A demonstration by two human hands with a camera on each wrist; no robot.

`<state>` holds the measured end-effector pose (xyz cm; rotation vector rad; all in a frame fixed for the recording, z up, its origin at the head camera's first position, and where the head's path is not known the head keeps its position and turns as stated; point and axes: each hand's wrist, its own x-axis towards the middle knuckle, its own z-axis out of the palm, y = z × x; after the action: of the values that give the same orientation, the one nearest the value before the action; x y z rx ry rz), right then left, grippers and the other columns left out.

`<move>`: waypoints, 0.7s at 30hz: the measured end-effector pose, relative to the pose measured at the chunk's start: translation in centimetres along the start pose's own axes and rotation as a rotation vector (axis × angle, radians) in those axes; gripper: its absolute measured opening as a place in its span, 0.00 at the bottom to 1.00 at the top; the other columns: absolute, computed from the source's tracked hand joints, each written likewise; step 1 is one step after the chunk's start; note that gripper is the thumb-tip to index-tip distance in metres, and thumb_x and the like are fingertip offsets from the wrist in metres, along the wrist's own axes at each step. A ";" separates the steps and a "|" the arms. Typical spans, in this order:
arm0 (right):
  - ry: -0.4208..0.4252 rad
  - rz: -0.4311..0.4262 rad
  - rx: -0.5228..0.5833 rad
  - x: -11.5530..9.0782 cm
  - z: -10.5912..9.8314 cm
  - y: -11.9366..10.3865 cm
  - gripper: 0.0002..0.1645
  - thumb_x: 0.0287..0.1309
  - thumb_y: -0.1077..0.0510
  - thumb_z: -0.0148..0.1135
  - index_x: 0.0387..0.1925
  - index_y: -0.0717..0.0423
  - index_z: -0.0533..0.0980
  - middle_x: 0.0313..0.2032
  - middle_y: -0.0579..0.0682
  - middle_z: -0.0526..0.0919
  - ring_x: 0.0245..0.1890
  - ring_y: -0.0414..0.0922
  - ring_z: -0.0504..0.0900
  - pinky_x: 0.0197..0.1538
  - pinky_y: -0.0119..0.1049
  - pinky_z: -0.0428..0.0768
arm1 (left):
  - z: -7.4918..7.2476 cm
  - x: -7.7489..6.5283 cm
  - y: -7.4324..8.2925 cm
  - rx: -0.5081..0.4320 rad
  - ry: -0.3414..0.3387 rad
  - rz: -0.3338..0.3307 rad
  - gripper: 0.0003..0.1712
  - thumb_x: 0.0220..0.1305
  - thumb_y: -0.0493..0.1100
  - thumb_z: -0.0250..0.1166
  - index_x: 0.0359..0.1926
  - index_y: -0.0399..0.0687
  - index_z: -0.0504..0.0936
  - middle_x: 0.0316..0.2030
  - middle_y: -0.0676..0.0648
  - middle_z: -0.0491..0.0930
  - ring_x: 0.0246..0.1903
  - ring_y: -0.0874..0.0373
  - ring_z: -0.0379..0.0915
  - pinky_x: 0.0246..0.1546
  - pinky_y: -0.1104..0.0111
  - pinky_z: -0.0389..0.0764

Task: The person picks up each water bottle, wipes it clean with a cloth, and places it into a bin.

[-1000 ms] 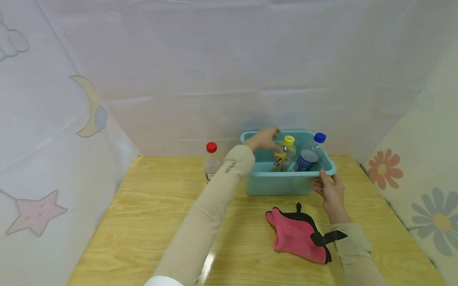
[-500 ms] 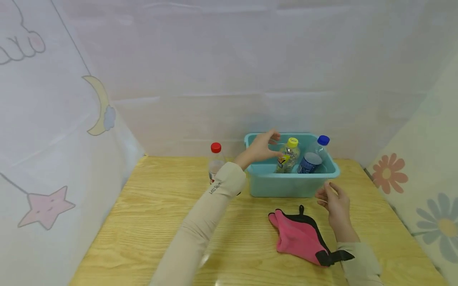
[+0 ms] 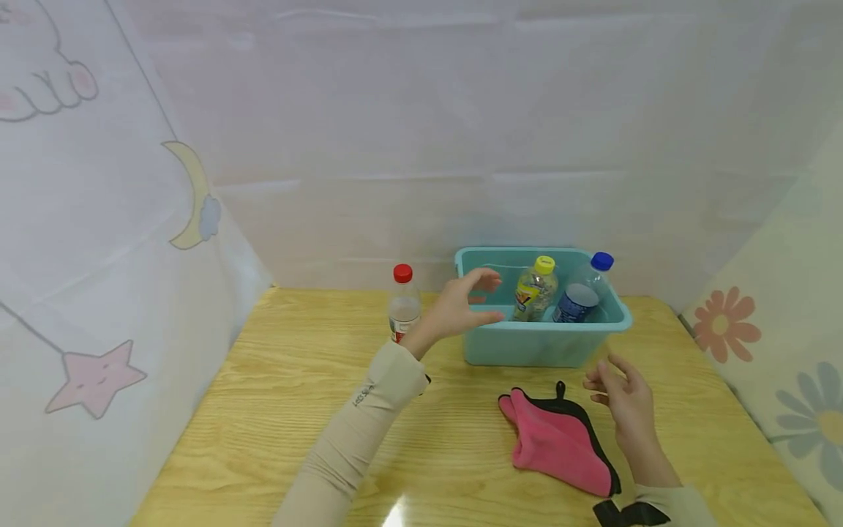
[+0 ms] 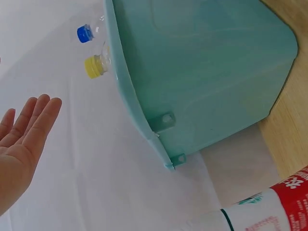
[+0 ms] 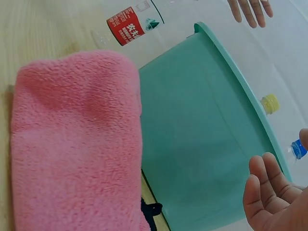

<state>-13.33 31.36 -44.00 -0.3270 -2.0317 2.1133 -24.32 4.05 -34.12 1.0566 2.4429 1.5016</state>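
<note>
My left hand (image 3: pixel 464 304) is held above the left front of a teal plastic bin (image 3: pixel 520 348), thumb and fingers spread apart around nothing. Inside the bin lean a bottle with a yellow cap (image 3: pixel 533 294) and a bottle with a blue cap (image 3: pixel 578 301). Both caps rise above the rim in the left wrist view, the yellow cap (image 4: pixel 94 66) nearer the fingers. My right hand (image 3: pixel 626 399), also holding nothing, hovers off the bin's front right corner with loosely bent fingers. Between that hand and the left forearm lies a pink cloth (image 3: pixel 560 446) with black edging.
Left of the bin stands a clear bottle with a red cap (image 3: pixel 404 300); its red and white label (image 5: pixel 127 26) shows in the right wrist view. A black strap (image 3: pixel 632 514) lies by the right cuff. White printed sheeting (image 3: pixel 369 183) backs the wooden table (image 3: pixel 296 380).
My left hand has drawn back left and toward me, away from the yellow-capped bottle. The right hand has let go of the bin's rim and come down toward me.
</note>
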 end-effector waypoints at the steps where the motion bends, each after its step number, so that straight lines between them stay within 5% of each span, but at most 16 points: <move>1: -0.018 -0.028 0.029 0.1 -0.3 0.7 0.39 0.61 0.50 0.54 0.65 0.65 0.52 0.28 0.40 0.82 0.29 0.35 0.81 0.30 0.26 0.79 | 0.1 -0.5 -0.1 -0.010 0.005 0.001 0.33 0.54 0.42 0.67 0.59 0.46 0.65 0.55 0.49 0.70 0.54 0.59 0.66 0.52 0.73 0.71; 12: -0.111 -0.049 -0.042 -0.4 -1.5 4.0 0.22 0.62 0.54 0.54 0.56 0.58 0.69 0.31 0.44 0.83 0.30 0.38 0.81 0.32 0.31 0.80 | 1.5 -5.0 -1.5 -0.049 0.085 0.092 0.31 0.52 0.39 0.69 0.57 0.42 0.67 0.52 0.44 0.73 0.51 0.56 0.70 0.50 0.65 0.74; 21: -0.156 0.072 -0.244 -3.0 0.6 1.1 0.16 0.63 0.48 0.51 0.50 0.48 0.71 0.31 0.39 0.81 0.33 0.36 0.80 0.37 0.32 0.80 | 2.2 -7.9 -3.5 -0.093 0.136 0.118 0.32 0.51 0.37 0.69 0.56 0.37 0.67 0.51 0.42 0.74 0.50 0.50 0.71 0.48 0.66 0.75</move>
<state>-10.64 29.92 -44.96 -0.2823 -2.4098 1.9887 -19.17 0.05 -40.28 1.1342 2.4074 1.7599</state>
